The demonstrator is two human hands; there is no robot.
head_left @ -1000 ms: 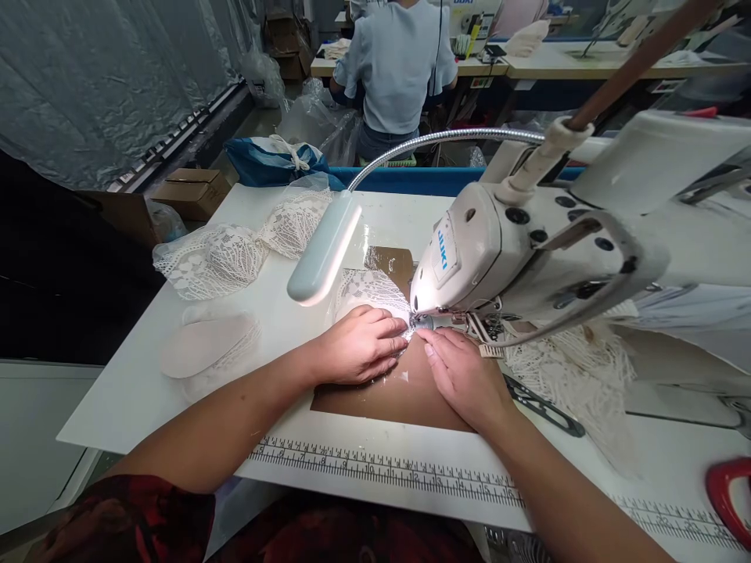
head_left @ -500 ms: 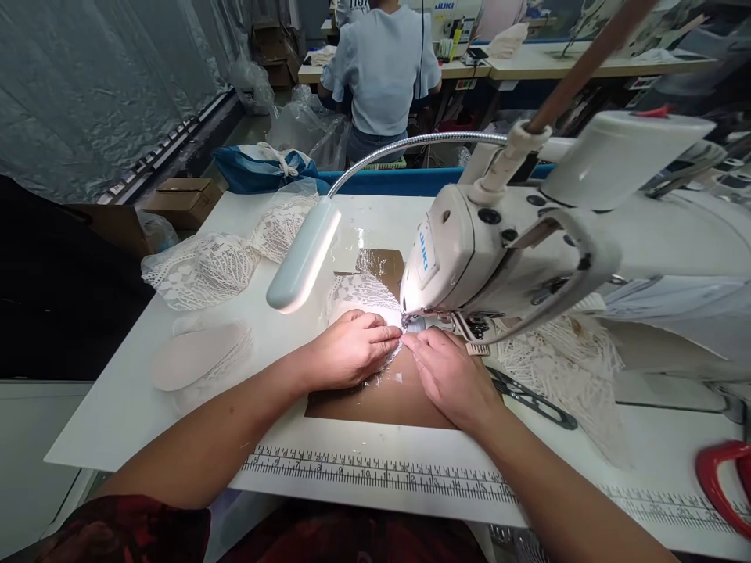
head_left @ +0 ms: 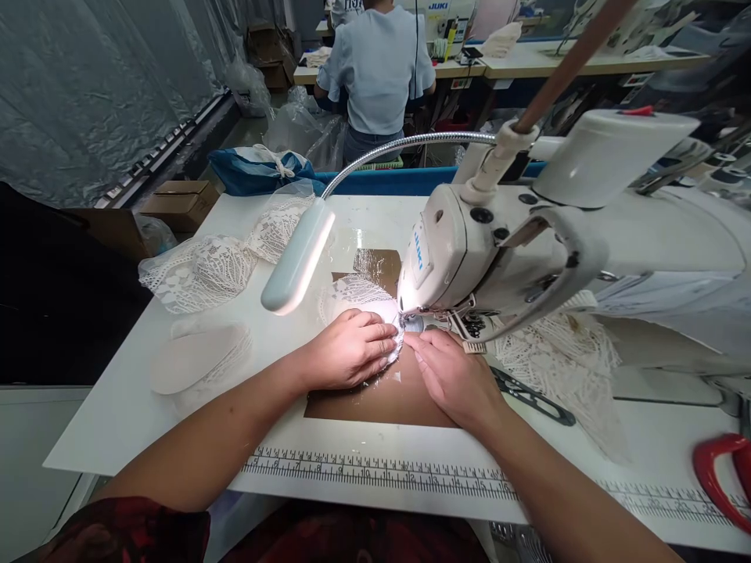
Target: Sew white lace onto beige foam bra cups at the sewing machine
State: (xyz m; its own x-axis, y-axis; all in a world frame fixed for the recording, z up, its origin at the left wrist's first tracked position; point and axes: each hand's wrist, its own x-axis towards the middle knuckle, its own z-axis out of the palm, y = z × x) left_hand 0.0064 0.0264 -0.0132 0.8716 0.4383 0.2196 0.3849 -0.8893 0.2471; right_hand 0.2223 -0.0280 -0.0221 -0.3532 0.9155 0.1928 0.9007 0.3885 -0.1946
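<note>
A white lace bra cup point(head_left: 359, 290) lies under the needle end of the white sewing machine point(head_left: 437, 250). My left hand point(head_left: 355, 348) rests over the cup, its fingers together and gripping the fabric near the needle; the thumb is hidden. Across from it, my right hand point(head_left: 449, 371) lies on the brown plate point(head_left: 375, 407), fingers curled together. The right index fingertip touches the cup's edge just in front of the presser foot; whether anything is pinched beneath is hidden. A lit lamp point(head_left: 299, 254) on a bendable neck shines at the needle.
Lace cups point(head_left: 220, 266) and a beige foam pad point(head_left: 196, 360) lie on the left. More lace point(head_left: 557, 352), a dark slotted metal piece point(head_left: 533, 397) and a red-handled tool point(head_left: 719, 469) lie right. A printed ruler point(head_left: 375, 473) follows the front edge. A person point(head_left: 379, 70) sits beyond.
My left fingers have drawn back slightly from the right fingertips, so more of the cup's edge shows between the hands. The view has shifted slightly.
</note>
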